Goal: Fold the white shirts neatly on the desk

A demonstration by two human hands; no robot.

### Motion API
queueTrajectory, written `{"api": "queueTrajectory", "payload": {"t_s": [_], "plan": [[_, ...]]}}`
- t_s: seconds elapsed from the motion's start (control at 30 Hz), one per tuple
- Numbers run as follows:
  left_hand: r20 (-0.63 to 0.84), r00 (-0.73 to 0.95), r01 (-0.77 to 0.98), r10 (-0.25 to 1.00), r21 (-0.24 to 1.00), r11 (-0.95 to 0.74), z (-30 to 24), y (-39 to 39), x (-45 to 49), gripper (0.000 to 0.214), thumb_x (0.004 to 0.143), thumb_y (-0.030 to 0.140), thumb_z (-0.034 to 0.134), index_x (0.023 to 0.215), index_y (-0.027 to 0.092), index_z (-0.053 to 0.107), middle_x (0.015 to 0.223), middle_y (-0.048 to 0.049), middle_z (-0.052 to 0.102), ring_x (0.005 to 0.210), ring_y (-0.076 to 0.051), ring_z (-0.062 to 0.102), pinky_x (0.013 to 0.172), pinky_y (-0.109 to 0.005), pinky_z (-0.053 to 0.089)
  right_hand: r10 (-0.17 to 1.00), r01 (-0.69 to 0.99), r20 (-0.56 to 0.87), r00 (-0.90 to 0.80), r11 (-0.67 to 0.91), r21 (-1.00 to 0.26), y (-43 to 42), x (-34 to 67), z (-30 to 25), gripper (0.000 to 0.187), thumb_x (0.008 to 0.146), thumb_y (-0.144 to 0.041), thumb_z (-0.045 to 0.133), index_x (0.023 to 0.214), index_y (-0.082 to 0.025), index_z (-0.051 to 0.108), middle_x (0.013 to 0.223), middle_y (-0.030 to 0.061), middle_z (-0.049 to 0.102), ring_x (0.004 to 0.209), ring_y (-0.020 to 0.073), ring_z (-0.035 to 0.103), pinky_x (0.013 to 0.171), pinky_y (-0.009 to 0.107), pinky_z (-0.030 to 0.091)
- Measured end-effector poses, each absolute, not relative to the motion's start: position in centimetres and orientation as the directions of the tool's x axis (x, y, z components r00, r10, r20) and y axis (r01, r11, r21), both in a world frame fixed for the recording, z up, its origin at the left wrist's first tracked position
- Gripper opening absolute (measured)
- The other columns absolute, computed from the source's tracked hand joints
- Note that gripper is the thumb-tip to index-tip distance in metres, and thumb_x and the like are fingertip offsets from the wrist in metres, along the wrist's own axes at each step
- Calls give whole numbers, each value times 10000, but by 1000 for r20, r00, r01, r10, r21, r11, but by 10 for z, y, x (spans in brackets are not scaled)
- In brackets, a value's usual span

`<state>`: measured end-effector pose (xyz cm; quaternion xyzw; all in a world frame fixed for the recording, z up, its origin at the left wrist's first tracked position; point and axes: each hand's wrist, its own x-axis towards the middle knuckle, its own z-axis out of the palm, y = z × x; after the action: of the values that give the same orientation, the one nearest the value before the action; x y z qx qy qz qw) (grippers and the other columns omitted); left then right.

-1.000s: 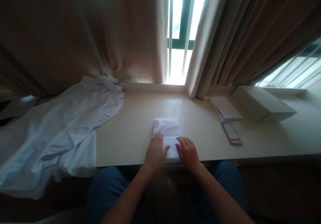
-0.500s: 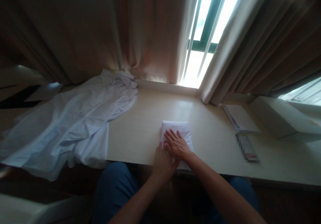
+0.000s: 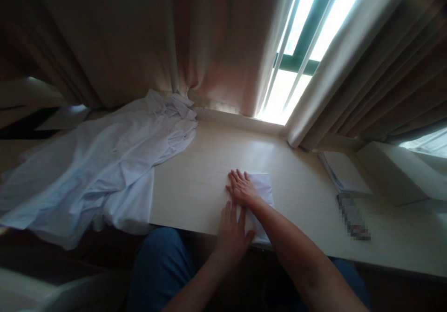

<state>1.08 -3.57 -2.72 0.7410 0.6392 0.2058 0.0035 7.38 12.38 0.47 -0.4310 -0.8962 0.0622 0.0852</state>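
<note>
I hold the left hand (image 3: 233,232), fingers spread, at the near left side of the folded white cloth (image 3: 262,185), by the worktop's (image 3: 190,181) front edge. The right hand (image 3: 242,191) lies flat, fingers slightly parted, at its far left corner – the right forearm (image 3: 296,251) obstructs my view. Left: rumpled white fabric (image 3: 118,163). Right: pixelated object (image 3: 353,218), then papers (image 3: 345,172) and box (image 3: 391,170). Since half a second ago, the right hand has shifted toward the cloth's left edge.

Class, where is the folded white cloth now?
In the head view, the folded white cloth lies just right of centre at the near edge of the table, partly beneath the right hand, with the left hand at its near left side.
</note>
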Motion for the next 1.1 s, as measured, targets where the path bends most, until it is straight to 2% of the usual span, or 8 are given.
{"api": "queueTrajectory", "payload": {"t_s": [0.3,0.47,0.63,0.8,0.9,0.97,1.03,1.1], "plan": [[286,138,937,948,271,-218,-28,-34,6,1008,679,688,590,1481,177,255,1548,-193,184,1419,-403,124,1093,-600,223,795,767,92,-599,603,-218,125,83,20,584,988,-470,240,1479,-157,284,1530,85,259,1424,232,184,1148,459,128],[300,164,932,940,265,-247,-23,-32,4,980,668,648,633,1467,197,287,1563,-172,142,1425,-391,105,1113,-594,172,866,855,249,-435,484,-189,104,145,26,683,975,-509,239,1492,-63,206,1555,148,121,1444,261,43,1147,473,94],[308,197,933,931,231,-274,-22,-32,5,955,680,644,627,1449,164,327,1551,-191,173,1427,-384,104,1123,-584,145,942,913,94,-323,336,-229,87,183,-4,850,922,-632,256,1494,-12,145,1551,186,75,1441,281,14,1136,479,129],[284,212,946,935,180,-269,-14,-33,6,961,661,668,628,1423,142,374,1526,-213,237,1406,-398,181,1115,-590,159,946,927,42,-322,324,-187,91,178,-8,893,898,-678,220,1494,-16,157,1556,169,58,1440,277,-32,1151,461,33],[274,196,949,942,188,-252,6,-14,11,776,748,668,529,1312,134,519,1413,-215,435,1344,-378,336,1113,-566,192,950,933,43,-308,311,-180,92,176,-5,880,904,-662,219,1494,-12,155,1556,165,45,1438,282,-44,1150,467,34],[293,205,944,934,192,-267,21,12,15,599,872,555,412,1264,128,560,1357,-194,504,1319,-321,392,1122,-507,220,956,939,44,-291,294,-179,92,175,-7,850,914,-630,240,1498,-22,138,1559,152,25,1437,280,-53,1149,474,47],[329,258,926,909,185,-329,28,45,18,535,920,458,357,1319,138,514,1424,-160,447,1362,-273,339,1135,-458,216,959,942,37,-283,285,-175,92,175,-10,806,925,-577,273,1501,-31,134,1560,141,17,1437,276,-54,1150,477,55],[322,312,907,894,178,-380,24,76,18,555,910,481,382,1372,183,462,1491,-123,364,1402,-267,263,1147,-463,184,959,942,39,-280,283,-179,92,176,-11,774,933,-540,280,1501,-33,139,1561,138,22,1438,272,-46,1152,473,63]]}}
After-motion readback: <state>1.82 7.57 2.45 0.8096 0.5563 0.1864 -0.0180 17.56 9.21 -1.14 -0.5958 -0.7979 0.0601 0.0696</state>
